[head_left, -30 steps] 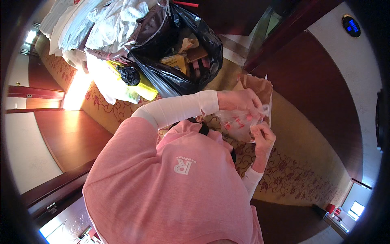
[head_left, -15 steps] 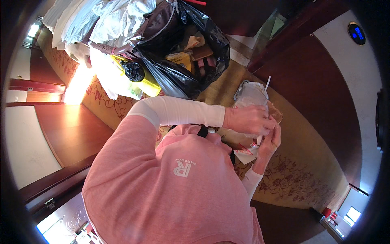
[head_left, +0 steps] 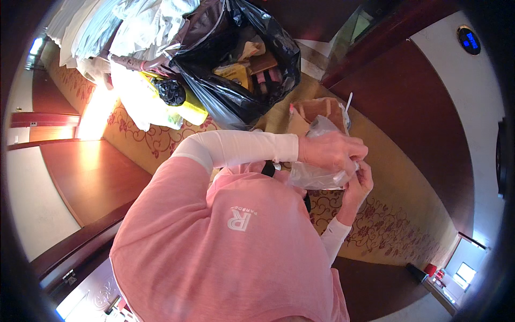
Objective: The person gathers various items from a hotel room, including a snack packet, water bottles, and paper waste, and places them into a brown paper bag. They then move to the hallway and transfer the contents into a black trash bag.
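Observation:
A translucent plastic bag (head_left: pixel 317 177) hangs crumpled under both hands. My left hand (head_left: pixel 331 153) reaches across from the left, its fingers closed on the gathered top of this bag. Close against it, my right hand (head_left: pixel 358 189) pinches the bag's bunched edge, with its fingertips partly hidden. Just beyond the hands stands a brown bag or box (head_left: pixel 316 109) with an open top, and its lower part is covered by the plastic and my left hand. A thin white stick (head_left: pixel 350 100) sticks up beside it.
A black rubbish bag (head_left: pixel 212 88) hangs open at the far side, holding a yellow packet (head_left: pixel 234 75) and other waste. White linen (head_left: pixel 145 32) is piled left of it. A yellow container (head_left: pixel 192 110) stands below. Patterned carpet (head_left: pixel 386 231) runs along a dark red wall panel (head_left: pixel 413 118).
The translucent bag has come nearer to me, uncovering the brown bag or box behind it. The red-and-white piece below my hands no longer shows. Both hands stay close together.

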